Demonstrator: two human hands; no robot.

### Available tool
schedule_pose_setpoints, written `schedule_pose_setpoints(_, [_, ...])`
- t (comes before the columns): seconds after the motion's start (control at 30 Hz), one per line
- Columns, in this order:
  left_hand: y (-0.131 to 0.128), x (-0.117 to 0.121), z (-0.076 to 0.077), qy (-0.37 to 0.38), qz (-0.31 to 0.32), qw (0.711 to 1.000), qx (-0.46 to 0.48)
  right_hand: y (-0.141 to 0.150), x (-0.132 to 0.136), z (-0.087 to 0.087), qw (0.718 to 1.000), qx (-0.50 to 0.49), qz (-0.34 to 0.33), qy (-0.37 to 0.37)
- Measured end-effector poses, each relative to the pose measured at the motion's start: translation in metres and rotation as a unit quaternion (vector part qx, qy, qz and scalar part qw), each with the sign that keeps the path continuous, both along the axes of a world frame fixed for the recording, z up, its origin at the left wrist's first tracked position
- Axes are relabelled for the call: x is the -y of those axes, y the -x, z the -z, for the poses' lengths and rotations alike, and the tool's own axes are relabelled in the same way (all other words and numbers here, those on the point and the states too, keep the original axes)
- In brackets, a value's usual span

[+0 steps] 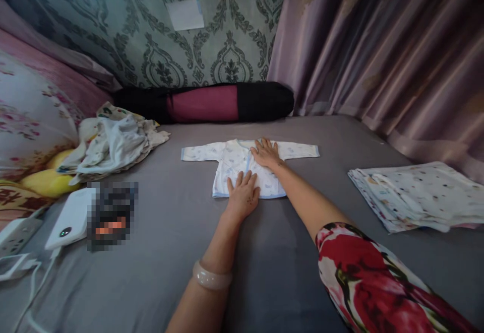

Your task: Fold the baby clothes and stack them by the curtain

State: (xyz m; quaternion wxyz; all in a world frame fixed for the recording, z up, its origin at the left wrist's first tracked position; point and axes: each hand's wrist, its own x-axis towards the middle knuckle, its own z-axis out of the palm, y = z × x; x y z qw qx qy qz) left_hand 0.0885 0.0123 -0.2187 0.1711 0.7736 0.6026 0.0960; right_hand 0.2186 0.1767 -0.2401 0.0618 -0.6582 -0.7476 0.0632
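Note:
A small white baby shirt [230, 159] with blue trim and a faint print lies spread flat on the grey bed sheet [159, 252], its sleeves stretched out to both sides. My left hand [243, 195] rests flat on the lower front of the shirt, fingers apart. Higher up, near the neckline on the right side, my right hand [266, 152] presses flat with its fingers spread. Neither hand grips the cloth. Parts of the shirt's front are hidden under both hands.
Folded printed cloths [423, 194] are stacked at the right. Crumpled baby clothes [117, 144] lie at the left, by yellow cushions and a floral pillow [34, 111]. A white power bank [71, 217], cables and a power strip [18, 235] sit front left. A black-and-maroon bolster [204, 103] lies along the wall.

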Motion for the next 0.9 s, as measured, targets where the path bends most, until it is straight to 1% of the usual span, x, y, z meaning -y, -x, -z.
schedule_pose_setpoints(0.1, [0.001, 0.000, 0.001, -0.012, 0.001, 1.000, 0.001, -0.001, 0.002, -0.002, 1.000, -0.011, 0.001, 0.004])
schedule_pose_setpoints(0.23, [0.002, 0.000, 0.002, -0.026, 0.002, 1.000, -0.001, -0.005, 0.012, -0.014, 0.997, -0.065, -0.008, 0.036])
schedule_pose_setpoints(0.33, [0.002, 0.000, 0.004, -0.027, 0.000, 1.000, -0.001, -0.014, 0.022, -0.022, 0.995, -0.095, 0.010, 0.039])
schedule_pose_setpoints(0.4, [0.002, -0.001, 0.006, -0.027, -0.002, 1.000, -0.003, -0.022, 0.029, -0.024, 0.995, -0.090, 0.025, 0.030])
schedule_pose_setpoints(0.6, [0.001, -0.001, 0.007, -0.026, -0.008, 1.000, -0.008, -0.050, 0.038, -0.016, 0.994, -0.048, 0.089, 0.048])
schedule_pose_setpoints(0.77, [0.000, 0.001, 0.005, -0.034, -0.009, 0.999, -0.011, -0.058, 0.042, -0.010, 0.995, -0.024, 0.089, 0.043])
schedule_pose_setpoints(0.9, [-0.001, 0.002, 0.006, -0.034, -0.011, 0.999, -0.016, -0.057, 0.043, -0.010, 0.996, -0.027, 0.083, 0.034])
